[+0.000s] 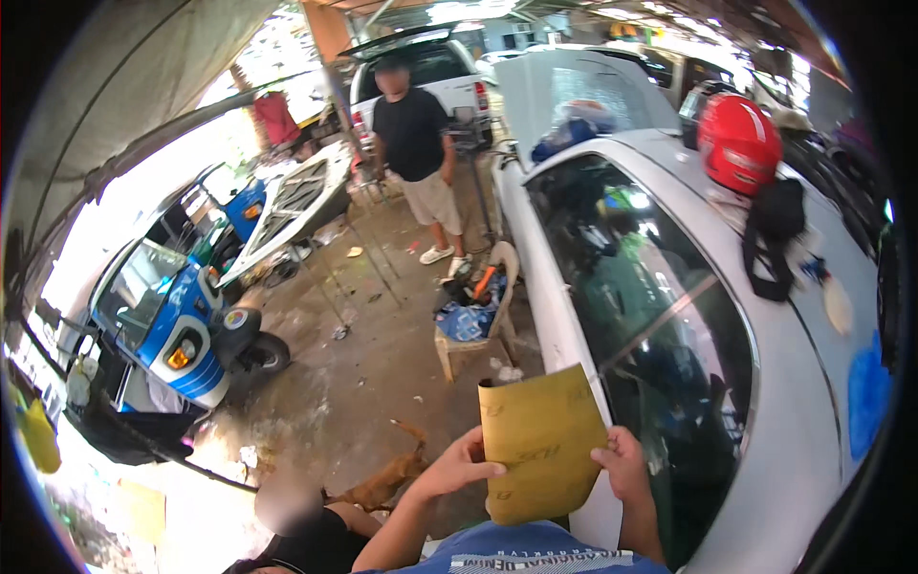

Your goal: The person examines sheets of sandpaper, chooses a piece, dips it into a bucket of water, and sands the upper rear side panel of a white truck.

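Right there in front of the person's blue shirt point(545, 550), the curling yellow sheet point(540, 430) is up in the air, its slightly longer axis running roughly twelve to six o'clock, the white car point(798, 349) off toward two. It lies at three o'clock from the left hand point(462, 469) and nine from the right hand point(627, 469), neither nearer; both sets of fingers pinch its opposite edges, thumbs on the near face.
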A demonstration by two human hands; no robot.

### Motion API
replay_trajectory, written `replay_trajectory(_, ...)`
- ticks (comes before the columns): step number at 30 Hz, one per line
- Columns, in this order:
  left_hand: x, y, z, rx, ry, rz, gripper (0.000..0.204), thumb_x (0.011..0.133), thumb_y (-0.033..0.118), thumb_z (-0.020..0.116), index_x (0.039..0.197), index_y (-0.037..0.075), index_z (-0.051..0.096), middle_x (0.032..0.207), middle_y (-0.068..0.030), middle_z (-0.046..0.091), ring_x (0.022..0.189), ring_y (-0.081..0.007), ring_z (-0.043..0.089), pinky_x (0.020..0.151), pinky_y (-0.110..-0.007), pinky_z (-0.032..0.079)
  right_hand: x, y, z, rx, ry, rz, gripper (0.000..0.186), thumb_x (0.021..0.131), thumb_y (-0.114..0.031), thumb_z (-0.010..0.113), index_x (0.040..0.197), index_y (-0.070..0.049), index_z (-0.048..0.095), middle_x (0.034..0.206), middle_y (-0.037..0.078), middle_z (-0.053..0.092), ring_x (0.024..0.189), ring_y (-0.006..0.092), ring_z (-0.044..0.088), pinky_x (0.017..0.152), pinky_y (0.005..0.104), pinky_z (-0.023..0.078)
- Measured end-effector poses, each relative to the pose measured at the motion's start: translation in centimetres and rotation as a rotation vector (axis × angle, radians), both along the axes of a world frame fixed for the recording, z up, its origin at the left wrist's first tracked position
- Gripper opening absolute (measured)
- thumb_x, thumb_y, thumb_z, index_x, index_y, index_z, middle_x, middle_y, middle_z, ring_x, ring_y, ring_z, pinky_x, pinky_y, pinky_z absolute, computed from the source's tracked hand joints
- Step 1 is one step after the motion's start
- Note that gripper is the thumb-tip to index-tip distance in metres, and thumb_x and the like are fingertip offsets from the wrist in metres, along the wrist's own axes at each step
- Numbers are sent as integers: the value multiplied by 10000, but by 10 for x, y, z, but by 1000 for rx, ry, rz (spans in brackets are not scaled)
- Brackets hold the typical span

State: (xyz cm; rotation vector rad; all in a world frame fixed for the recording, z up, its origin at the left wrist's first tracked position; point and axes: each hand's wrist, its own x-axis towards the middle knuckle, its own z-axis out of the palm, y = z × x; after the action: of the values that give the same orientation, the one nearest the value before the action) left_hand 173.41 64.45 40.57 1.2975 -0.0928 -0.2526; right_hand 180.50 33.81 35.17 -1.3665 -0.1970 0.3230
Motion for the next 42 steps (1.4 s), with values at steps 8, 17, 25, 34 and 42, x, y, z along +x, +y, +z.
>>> replay_trajectory(8, 60, 151, -2, -105, 51, 338, 225, 898, -23, 660, 1103, 29, 582, 1016, -12, 664, 916, -75, 616, 819, -231, 501, 155, 162, 18, 150, 51, 188, 269, 891, 12, 624, 1146, 38, 541, 987, 134, 701, 871, 151, 668, 790, 273, 519)
replay_trajectory(17, 137, 236, -32, 191, 110, 773, 151, 915, -19, 639, 1051, 33, 598, 896, 18, 628, 810, -62, 579, 728, -230, 483, 294, 279, -7, -133, -19, 437, 162, 882, -49, 698, 992, -8, 587, 834, 43, 671, 736, 73, 597, 668, 224, 471)
replay_trajectory(25, 275, 278, -12, 194, 74, 934, 83, 905, -34, 636, 959, 29, 626, 863, 15, 624, 823, -76, 571, 759, -255, 475, 470, 350, 12, -108, -3, 687, 179, 885, -30, 694, 1024, -10, 583, 934, 61, 675, 794, 81, 606, 688, 242, 481)
replay_trajectory(34, 383, 324, 23, 615, -201, 795, 164, 856, -18, 688, 1009, 36, 674, 999, -89, 668, 948, -184, 638, 835, -310, 493, 620, 431, 40, 124, -245, 1420, 508, 967, -332, 562, 1301, 51, 586, 1296, 184, 631, 1197, 304, 608, 1034, 369, 441)
replay_trajectory(42, 388, 375, 12, 634, 0, 558, 355, 955, 173, 623, 1266, 5, 588, 958, -181, 707, 852, -319, 692, 750, -388, 526, 669, 533, 36, 121, -128, 1616, 778, 926, -551, 525, 1254, 154, 571, 1274, 288, 604, 1169, 357, 622, 1051, 392, 451)
